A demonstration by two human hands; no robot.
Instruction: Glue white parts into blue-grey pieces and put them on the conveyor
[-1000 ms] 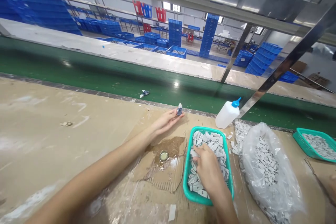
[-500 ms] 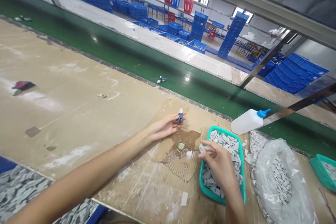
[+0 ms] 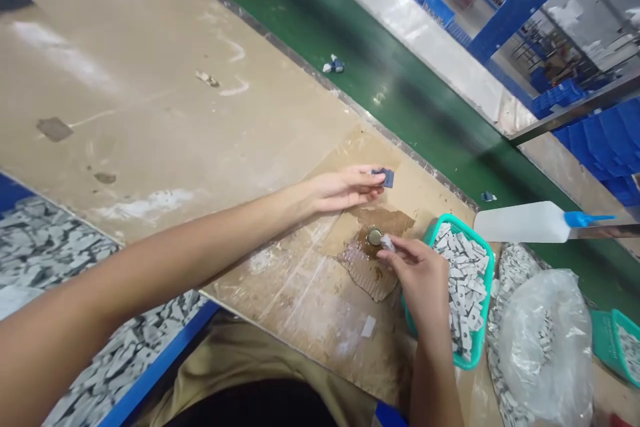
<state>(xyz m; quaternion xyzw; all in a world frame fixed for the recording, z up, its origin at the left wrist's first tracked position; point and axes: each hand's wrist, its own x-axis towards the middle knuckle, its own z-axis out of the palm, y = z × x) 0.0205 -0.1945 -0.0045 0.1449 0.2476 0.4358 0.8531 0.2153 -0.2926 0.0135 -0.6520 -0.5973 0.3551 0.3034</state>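
Observation:
My left hand (image 3: 350,188) is closed around a small dark-blue plastic piece (image 3: 385,178), pinched at the fingertips above the table. Between the thumb and fingers of my right hand (image 3: 417,270) is a small whitish-grey piece (image 3: 387,243). It is right beside a small round cap (image 3: 375,235), which holds something pale and sits on a wet brown patch; whether they touch I cannot tell. A green basket (image 3: 487,320) of grey plastic pieces stands to the right, partly behind my right wrist.
A white squeeze bottle (image 3: 523,222) with a blue nozzle lies at the right. Below it is a clear plastic bag (image 3: 550,373) with grey pieces. Small blue-and-white parts (image 3: 334,65) lie on the green belt (image 3: 300,33). A blue crate (image 3: 150,363) of grey pieces is at lower left.
My right hand has moved from the basket's edge to the round cap, with the whitish piece in it. My left hand still holds the dark-blue piece, now turned differently. The view has tilted down.

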